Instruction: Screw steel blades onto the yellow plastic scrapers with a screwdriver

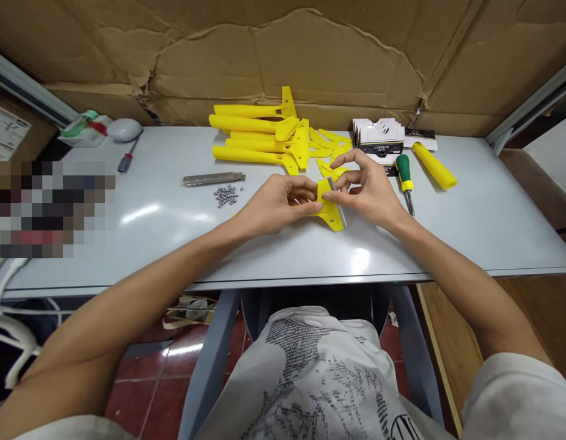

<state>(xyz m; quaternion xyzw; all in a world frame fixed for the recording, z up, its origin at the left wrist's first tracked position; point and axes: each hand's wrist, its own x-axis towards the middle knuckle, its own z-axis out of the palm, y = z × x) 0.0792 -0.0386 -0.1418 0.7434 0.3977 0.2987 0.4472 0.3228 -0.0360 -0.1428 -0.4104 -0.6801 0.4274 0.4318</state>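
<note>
Near the middle of the grey table, a yellow scraper (330,211) with a metal blade (341,215) along its right edge is between my hands. My left hand (283,203) is closed round its handle side, thumb on the yellow plastic. With thumb and fingers, my right hand (366,190) pinches the scraper's upper part by the blade. A small screw shows in the scraper's lower corner. Left of my left hand lies a pile of small screws (226,195), with a grey metal blade holder (213,179) above it.
Several yellow scraper handles (255,153) and flat yellow pieces (329,139) lie at the back. To the right are black-and-white packets (379,135), a green-handled screwdriver (404,174) and a yellow tube (434,166). Another screwdriver (125,162) lies left. Cardboard (274,55) stands behind.
</note>
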